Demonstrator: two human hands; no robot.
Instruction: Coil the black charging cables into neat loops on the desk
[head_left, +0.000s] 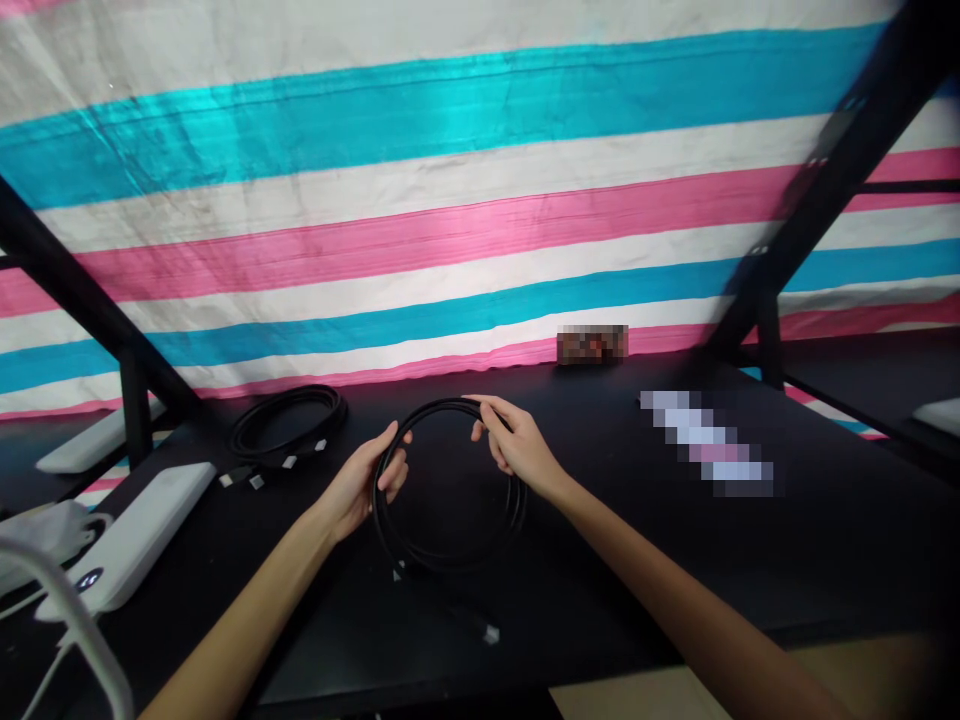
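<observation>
A black cable (pixel 450 560) wound into a round coil is held up over the black table (pixel 825 560). My left hand (pixel 367 485) grips the coil's left side with its fingers wrapped round the strands. My right hand (pixel 517 440) pinches the upper right of the loop between thumb and fingers. A loose end with a silver plug (pixel 491 633) trails onto the table below the coil.
A second coiled black cable (pixel 289 420) with silver plugs lies at the back left. White power banks (pixel 135 535) lie along the left edge. Black slanted frame bars (pixel 817 190) stand at both sides before a striped cloth backdrop (pixel 450 200).
</observation>
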